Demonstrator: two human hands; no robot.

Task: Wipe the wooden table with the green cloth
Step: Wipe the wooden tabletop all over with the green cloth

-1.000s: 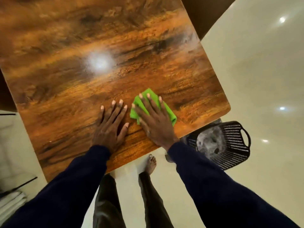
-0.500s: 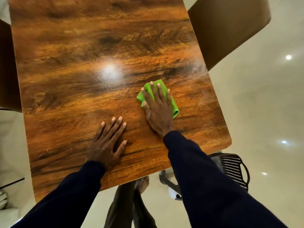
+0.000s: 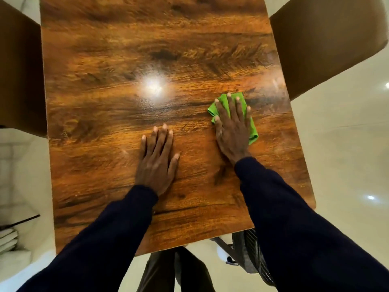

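The wooden table (image 3: 105, 165) fills the middle of the view, glossy, with a bright light reflection near its centre. A folded green cloth (image 3: 223, 104) lies on its right half, close to the right edge. My right hand (image 3: 232, 131) presses flat on the cloth with fingers spread, covering most of it. My left hand (image 3: 156, 161) rests flat on the bare wood to the left of it, fingers apart, holding nothing. Dark sleeves cover both my forearms.
A brown chair (image 3: 328, 43) stands at the table's right far side and another brown chair (image 3: 19, 81) at the left. A black mesh basket (image 3: 250, 256) sits on the pale tiled floor below the near edge, partly hidden by my right arm.
My right hand has pushed the green cloth away from the near edge, farther up the table and to the right. My left hand has stayed flat on the wood.
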